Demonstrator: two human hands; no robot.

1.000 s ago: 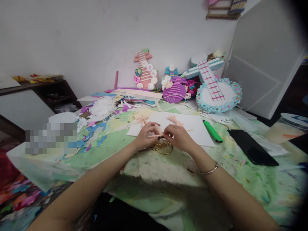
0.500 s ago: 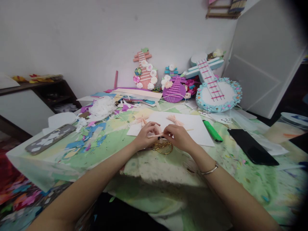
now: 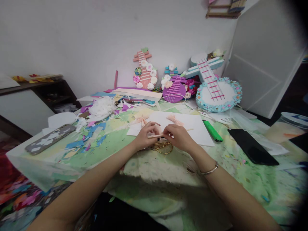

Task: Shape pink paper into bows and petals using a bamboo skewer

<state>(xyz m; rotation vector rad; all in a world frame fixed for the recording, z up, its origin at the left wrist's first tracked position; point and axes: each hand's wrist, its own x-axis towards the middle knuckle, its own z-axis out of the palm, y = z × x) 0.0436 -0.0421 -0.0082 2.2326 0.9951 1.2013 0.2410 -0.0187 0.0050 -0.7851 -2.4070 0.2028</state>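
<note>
1. Your left hand (image 3: 145, 136) and right hand (image 3: 177, 135), fingertips nearly closed, pinch a small pale-peach, paper-like piece (image 3: 159, 130) near the white rectangular sheet (image 3: 194, 128).
2. It looks light, soft, easily creased; pinch its narrow part gently.

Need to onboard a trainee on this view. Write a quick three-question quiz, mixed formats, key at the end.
1. Multiple choice: what lies between the white sheet and the black phone?
A) a pile of white string
B) a green stick-shaped thing
C) a purple toy guitar
2. True or false: the left hand and the right hand meet at a small pale piece.
3. Fill in the blank: the bracelet is on the person's ____ arm.

Key: 1 B; 2 true; 3 right.
</note>
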